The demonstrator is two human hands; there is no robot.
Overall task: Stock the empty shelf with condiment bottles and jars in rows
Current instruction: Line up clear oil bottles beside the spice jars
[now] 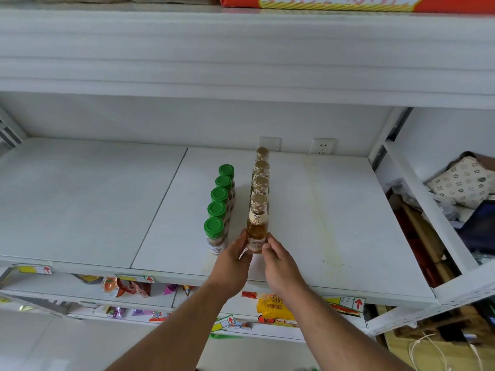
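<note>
Both hands, the left hand [235,259] and right hand [278,261], are clamped on the nearest amber bottle [257,231] at the near end of its row, right of the green-capped jars [218,210]. It looks glass (smooth, breakable, top-heavy), best gripped low on the body.

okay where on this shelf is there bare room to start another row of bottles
Bare board lies right of the gold-capped bottles, out to the shelf's right edge, and left of the green-lidded jars. It is crowded between the rows, where the left hand and right hand clasp the front bottle.
</note>
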